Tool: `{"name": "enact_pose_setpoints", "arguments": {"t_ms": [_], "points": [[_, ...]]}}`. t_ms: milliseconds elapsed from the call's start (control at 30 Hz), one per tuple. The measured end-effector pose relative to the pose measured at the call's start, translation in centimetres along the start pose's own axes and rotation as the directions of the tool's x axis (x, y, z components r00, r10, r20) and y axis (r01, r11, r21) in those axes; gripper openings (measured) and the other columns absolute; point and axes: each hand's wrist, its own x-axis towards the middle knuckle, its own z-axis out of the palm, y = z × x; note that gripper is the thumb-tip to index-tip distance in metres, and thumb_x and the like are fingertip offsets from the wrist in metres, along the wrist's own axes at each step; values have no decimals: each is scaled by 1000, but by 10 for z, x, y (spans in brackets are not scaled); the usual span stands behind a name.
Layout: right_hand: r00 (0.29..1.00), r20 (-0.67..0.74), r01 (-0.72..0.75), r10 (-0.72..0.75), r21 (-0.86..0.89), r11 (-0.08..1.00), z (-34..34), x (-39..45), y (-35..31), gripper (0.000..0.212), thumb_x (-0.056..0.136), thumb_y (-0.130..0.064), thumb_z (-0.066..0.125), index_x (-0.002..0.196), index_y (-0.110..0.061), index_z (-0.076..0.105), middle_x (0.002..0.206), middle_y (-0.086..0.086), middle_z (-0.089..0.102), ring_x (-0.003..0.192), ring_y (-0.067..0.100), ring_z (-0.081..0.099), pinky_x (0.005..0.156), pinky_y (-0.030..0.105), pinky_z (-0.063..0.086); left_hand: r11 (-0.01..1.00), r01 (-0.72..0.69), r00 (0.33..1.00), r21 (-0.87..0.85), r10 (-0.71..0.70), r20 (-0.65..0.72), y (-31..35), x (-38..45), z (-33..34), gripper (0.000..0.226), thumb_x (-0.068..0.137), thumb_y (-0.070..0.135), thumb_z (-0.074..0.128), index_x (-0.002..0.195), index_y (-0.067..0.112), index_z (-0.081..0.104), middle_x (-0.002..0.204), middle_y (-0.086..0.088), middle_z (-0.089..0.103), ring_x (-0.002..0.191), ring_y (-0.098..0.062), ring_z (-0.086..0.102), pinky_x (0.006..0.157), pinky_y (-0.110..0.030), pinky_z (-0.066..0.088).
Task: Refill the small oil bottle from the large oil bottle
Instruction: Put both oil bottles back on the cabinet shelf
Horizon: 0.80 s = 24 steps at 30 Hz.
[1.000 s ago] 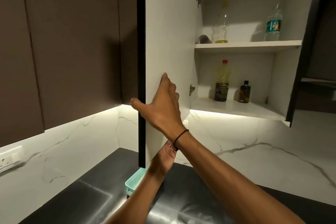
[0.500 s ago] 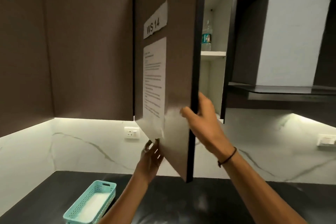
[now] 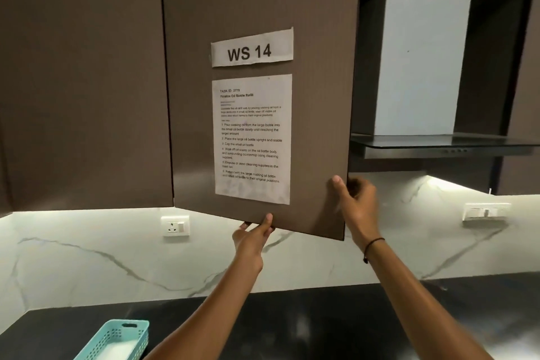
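Cabinet door (image 3: 260, 96): swung from wide open a second ago to almost shut, now hiding the shelves with both oil bottles; task seemingly closing out. Left hand (image 3: 253, 238) pinches the door's bottom edge, thumb in front. Right hand (image 3: 355, 207) grips the free side edge, fingers curled behind. Basket (image 3: 117, 340) on counter (image 3: 336, 321).

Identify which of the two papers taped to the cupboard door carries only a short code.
The upper strip reading "WS 14"; the larger sheet below it holds numbered instructions.
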Motion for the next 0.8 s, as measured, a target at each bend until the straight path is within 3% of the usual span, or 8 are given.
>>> {"name": "enact_pose_setpoints", "arguments": {"t_ms": [167, 333, 433, 500, 567, 633, 733, 800], "points": [[976, -81, -194, 200, 77, 978, 23, 8, 56, 43, 90, -47, 73, 109, -11, 61, 98, 9, 67, 92, 31, 68, 84, 46, 61, 998, -10, 1000, 55, 12, -23, -2, 26, 18, 53, 83, -5, 87, 129, -2, 61, 99, -11, 78, 76, -21, 79, 78, -29, 61], [954, -176, -221, 244, 140, 965, 47, 32, 82, 39, 90, -44, 77, 107, -16, 56, 105, 5, 66, 97, 28, 66, 91, 45, 58, 983, -47, 995, 179, 62, -77, -5, 56, 28, 42, 75, -6, 92, 108, -4, 68, 100, -13, 78, 67, -19, 79, 91, -39, 64], [941, -236, -222, 244, 115, 968, 60, 52, 96, 49, 85, -53, 79, 110, -23, 51, 113, 7, 63, 104, 31, 63, 95, 51, 56, 960, -38, 988, 277, 77, -133, -6, 73, 27, 28, 74, 6, 97, 85, 4, 71, 87, -7, 79, 78, -29, 80, 91, -39, 64], [933, -243, -251, 265, 89, 964, 67, 64, 109, 65, 74, -70, 77, 112, -27, 47, 118, 10, 61, 110, 36, 59, 95, 55, 54, 913, -34, 979, 407, 112, -169, -5, 83, 25, 28, 77, 24, 97, 75, 8, 74, 72, -4, 79, 80, -24, 81, 85, -31, 61], [925, -241, -284, 294, 76, 956, 72, 78, 124, 79, 62, -83, 73, 112, -30, 44, 122, 11, 59, 114, 38, 57, 96, 57, 53, 859, -16, 971, 512, 136, -197, -3, 89, 23, 38, 79, 42, 94, 67, 12, 74, 64, -1, 76, 73, -16, 78, 69, -24, 51], [920, -236, -307, 312, 60, 950, 77, 88, 128, 83, 63, -82, 75, 116, -26, 45, 125, 13, 58, 116, 39, 56, 96, 58, 53, 831, -1, 966, 556, 144, -213, -3, 99, 20, 50, 77, 51, 93, 58, 12, 68, 58, 1, 71, 54, -14, 68, 64, -23, 48], [915, -236, -330, 326, 22, 944, 80, 102, 129, 82, 72, -71, 79, 125, -16, 48, 129, 16, 57, 120, 41, 54, 97, 56, 52, 820, 6, 969, 572, 138, -207, -5, 116, 16, 59, 69, 59, 95, 70, 3, 77, 59, -2, 74, 52, -16, 74, 85, -31, 63], [914, -227, -344, 336, 4, 939, 83, 110, 133, 82, 74, -69, 79, 126, -14, 48, 130, 18, 57, 121, 42, 54, 97, 55, 51, 810, 3, 971, 587, 138, -197, -8, 123, 14, 61, 66, 63, 95, 72, 4, 80, 59, -3, 75, 51, -16, 74, 90, -38, 64]]}}
